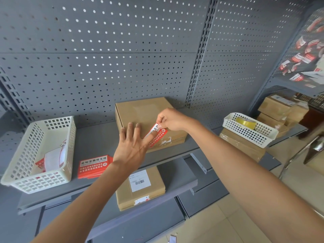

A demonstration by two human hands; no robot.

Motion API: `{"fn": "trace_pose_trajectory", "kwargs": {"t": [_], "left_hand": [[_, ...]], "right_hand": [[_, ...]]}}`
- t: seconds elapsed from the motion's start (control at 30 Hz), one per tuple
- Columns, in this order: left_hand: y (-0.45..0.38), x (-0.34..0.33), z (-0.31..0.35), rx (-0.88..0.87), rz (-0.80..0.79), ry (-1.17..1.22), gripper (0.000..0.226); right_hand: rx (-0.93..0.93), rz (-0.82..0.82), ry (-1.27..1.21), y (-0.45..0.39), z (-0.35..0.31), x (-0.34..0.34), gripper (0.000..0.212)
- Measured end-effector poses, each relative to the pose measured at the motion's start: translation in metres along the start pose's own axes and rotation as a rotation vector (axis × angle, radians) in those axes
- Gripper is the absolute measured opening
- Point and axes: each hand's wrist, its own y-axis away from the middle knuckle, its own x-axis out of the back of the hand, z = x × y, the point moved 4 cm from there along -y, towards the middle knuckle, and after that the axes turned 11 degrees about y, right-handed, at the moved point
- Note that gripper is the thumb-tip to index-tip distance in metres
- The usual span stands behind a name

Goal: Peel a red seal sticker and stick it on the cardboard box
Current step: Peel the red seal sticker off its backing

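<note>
Your right hand (172,120) pinching the red seal sticker's (157,136) upper end, grip narrow, sticker slanting down the cardboard box (140,113), your left hand (130,147) spread flat beside its lower end

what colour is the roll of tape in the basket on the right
Yellow. The tape roll lies in the white basket, seen in the head view.

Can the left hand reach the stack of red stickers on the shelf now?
Probably yes. The left hand rests flat on the cardboard box, and the sticker stack lies just beside its wrist on the shelf, uncovered.
</note>
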Motion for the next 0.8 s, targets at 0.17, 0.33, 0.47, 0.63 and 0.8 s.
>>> {"fn": "trace_pose_trajectory", "kwargs": {"t": [0.17,0.33,0.47,0.63,0.8], "left_hand": [[-0.0002,0.0009,0.0005,0.007,-0.009,0.002,0.084],[0.0010,0.0012,0.0013,0.011,-0.032,0.004,0.087],[0.0012,0.0017,0.0015,0.006,-0.016,0.004,0.092],[0.0007,0.0013,0.0023,0.004,0.001,0.007,0.085],[-0.0001,0.0006,0.0021,0.009,0.004,0.003,0.087]], "right_hand": [[-0.014,-0.032,0.045,0.0015,-0.0039,0.0001,0.004],[-0.033,-0.062,0.080,0.0019,-0.0070,0.0018,0.007],[-0.037,-0.081,0.077,0.0021,-0.0081,0.0021,0.012],[-0.029,-0.111,0.105,-0.0005,-0.0083,0.0018,0.015],[-0.039,-0.131,0.096,0.0001,-0.0080,0.0034,0.017]]}}
